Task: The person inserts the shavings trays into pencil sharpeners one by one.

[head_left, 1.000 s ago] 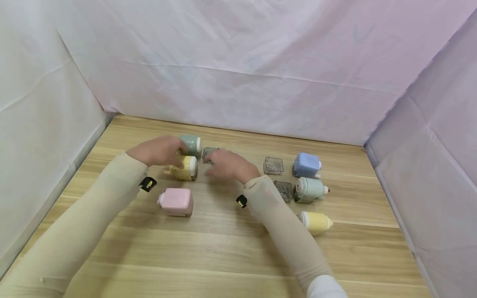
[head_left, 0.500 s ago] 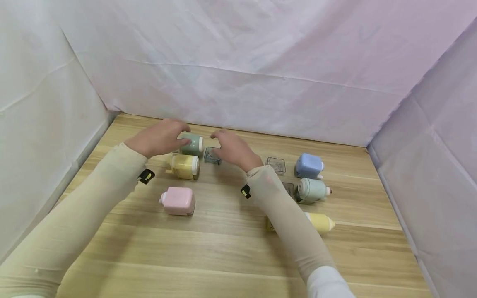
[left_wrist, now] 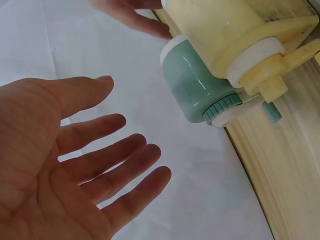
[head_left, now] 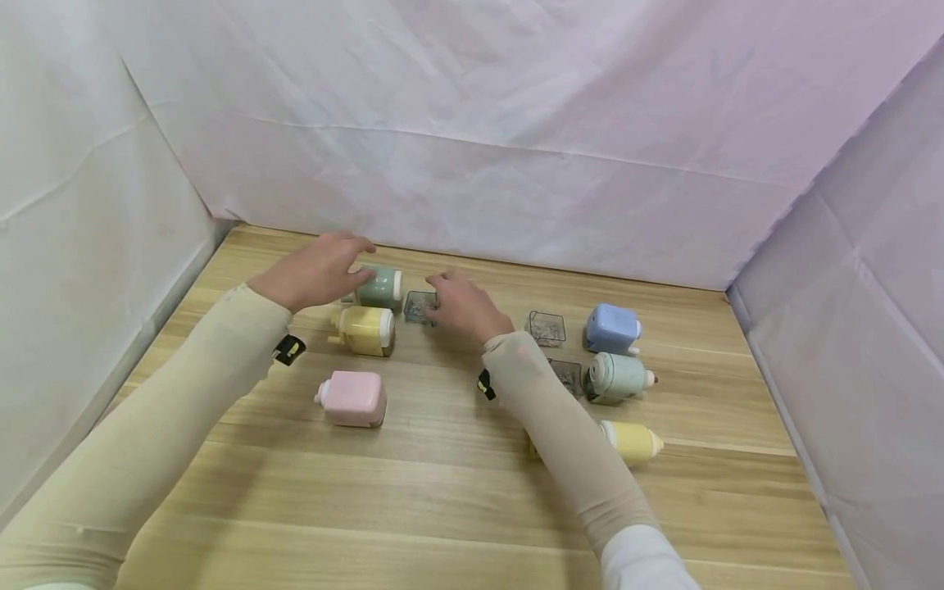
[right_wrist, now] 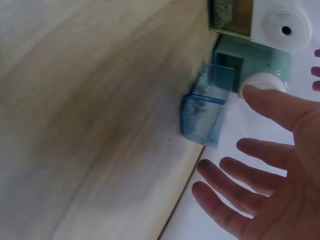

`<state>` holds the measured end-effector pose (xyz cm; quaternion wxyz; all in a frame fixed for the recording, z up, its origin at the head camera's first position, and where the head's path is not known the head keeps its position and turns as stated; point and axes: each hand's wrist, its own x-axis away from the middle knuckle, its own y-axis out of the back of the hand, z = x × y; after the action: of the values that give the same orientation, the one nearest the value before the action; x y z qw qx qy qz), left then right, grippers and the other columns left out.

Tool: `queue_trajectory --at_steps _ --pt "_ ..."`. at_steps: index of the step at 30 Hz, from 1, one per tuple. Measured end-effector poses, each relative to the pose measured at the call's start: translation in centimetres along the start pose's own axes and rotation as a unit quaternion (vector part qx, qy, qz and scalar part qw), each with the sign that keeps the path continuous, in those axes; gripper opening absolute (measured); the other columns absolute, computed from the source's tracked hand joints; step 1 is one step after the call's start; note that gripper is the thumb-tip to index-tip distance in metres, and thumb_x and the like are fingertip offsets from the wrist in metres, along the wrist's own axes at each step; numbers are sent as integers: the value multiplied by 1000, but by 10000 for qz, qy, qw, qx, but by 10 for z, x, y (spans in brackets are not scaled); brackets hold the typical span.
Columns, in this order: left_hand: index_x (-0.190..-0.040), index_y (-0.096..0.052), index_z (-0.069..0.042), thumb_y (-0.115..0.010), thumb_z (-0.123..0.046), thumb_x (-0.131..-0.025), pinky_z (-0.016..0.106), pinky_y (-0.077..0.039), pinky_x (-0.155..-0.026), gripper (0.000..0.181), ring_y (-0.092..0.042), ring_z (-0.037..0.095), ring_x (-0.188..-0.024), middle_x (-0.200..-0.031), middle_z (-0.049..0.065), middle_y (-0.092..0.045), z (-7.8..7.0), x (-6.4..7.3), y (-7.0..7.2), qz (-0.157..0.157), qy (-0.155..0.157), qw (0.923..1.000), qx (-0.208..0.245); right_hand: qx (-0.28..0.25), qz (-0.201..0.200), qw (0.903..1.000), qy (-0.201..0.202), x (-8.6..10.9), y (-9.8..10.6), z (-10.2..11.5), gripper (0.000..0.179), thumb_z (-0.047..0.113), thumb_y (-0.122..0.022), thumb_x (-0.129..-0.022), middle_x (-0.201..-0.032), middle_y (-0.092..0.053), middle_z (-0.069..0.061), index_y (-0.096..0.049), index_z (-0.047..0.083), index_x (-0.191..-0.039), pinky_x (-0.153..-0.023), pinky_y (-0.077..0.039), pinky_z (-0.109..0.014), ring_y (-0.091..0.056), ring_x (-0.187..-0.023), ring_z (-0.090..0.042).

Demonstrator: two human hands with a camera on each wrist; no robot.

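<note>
Beside the dark green hand-crank pencil sharpener point(head_left: 380, 287), lying on its side at the back left, my left hand point(head_left: 313, 274) hovers with spread fingers. In the left wrist view, that hand point(left_wrist: 75, 160) holds nothing and stands apart from the green sharpener point(left_wrist: 195, 82). My right hand point(head_left: 466, 307) is over the table just right of a clear shavings drawer point(head_left: 418, 306). Its fingers are loosely spread in the right wrist view, near the drawer point(right_wrist: 202, 117); the head view partly hides the drawer's right edge. A yellow sharpener point(head_left: 365, 330) lies in front of the green one.
A pink sharpener point(head_left: 354, 399) lies nearer on the left. On the right are blue point(head_left: 612, 328), pale green point(head_left: 619, 377) and yellow point(head_left: 633, 442) sharpeners, with two clear drawers of shavings point(head_left: 546, 328) beside them. My right forearm partly covers the yellow one. White cloth point(head_left: 472, 188) walls the table.
My left hand has moved back from above the yellow sharpener to the green one. My right hand rose off the clear drawer, then came slightly lower, beside it.
</note>
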<state>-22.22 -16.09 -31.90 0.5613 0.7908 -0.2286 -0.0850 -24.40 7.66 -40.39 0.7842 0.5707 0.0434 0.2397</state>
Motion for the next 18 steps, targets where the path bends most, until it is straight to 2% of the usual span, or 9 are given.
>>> queue_trajectory --at_steps 6,13,18 --pt "-149 -54 9 -61 -19 -110 64 -44 -118 49 -51 50 -144 -153 32 -56 6 -3 -4 -57 -102 9999 27 60 256 9997 20 2 -7 -5 72 31 -75 -103 -167 -47 -16 -45 7 -163 -125 -44 -50 -48 -153 -33" --pt "-149 -54 9 -61 -17 -109 64 -45 -117 48 -52 50 -143 -152 32 -57 11 -5 -6 -55 -118 9999 91 -23 187 9997 125 -1 -9 -9 66 26 -78 -102 -157 -59 -15 -52 4 -158 -124 -45 -46 -56 -145 -32" --pt "-150 -53 9 -64 -15 -107 64 -42 -120 51 -50 51 -145 -154 32 -55 15 -8 -7 64 -33 10000 43 -80 191 9998 70 -3 -9 -10 64 25 -78 -101 -156 -61 -13 -53 6 -157 -123 -46 -45 -57 -145 -31"
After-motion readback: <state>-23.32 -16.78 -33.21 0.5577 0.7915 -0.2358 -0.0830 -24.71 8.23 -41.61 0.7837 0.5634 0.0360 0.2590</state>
